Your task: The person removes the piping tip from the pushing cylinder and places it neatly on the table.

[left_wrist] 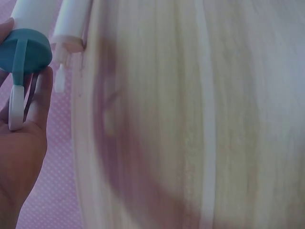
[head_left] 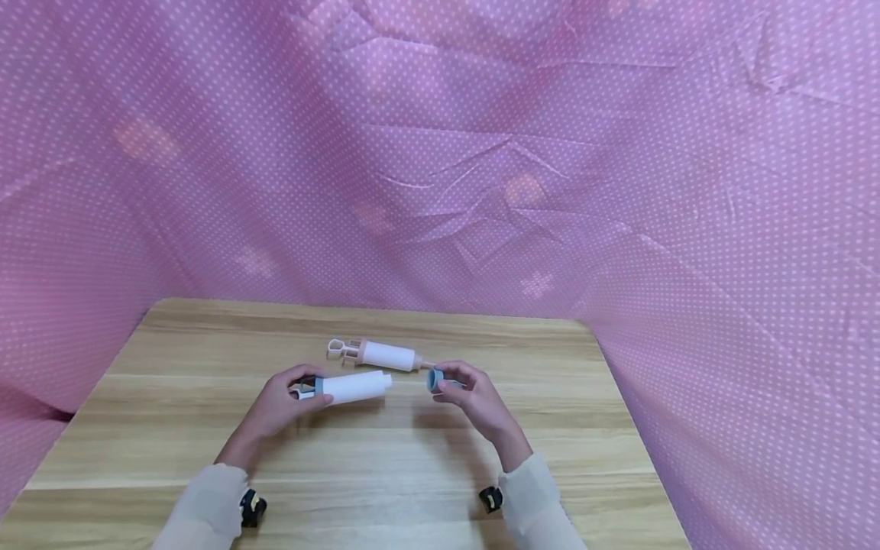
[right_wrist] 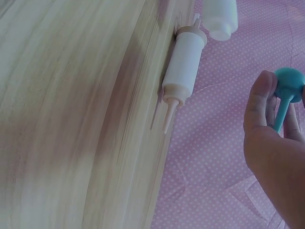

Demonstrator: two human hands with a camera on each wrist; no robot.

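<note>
My left hand (head_left: 278,401) grips the blue-green handle end of a white syringe-like tube (head_left: 354,386), its bare neck pointing right. In the left wrist view, a teal collar (left_wrist: 26,51) and a white pull loop (left_wrist: 16,107) show at that end. Apart from the tube, on the right, my right hand (head_left: 477,397) pinches a teal nozzle cap (right_wrist: 289,86) with a thin spout; its round open end faces the tube in the head view. Behind both hands, a second white tube with pinkish-beige ends (head_left: 388,356) lies on the table, its spout toward the right hand.
The wooden table (head_left: 371,489) spreads under both hands. Pink dotted cloth (head_left: 440,153) hangs behind it and along both sides. Black wrist devices (head_left: 252,508) sit at the cuffs of the light sleeves (head_left: 206,500).
</note>
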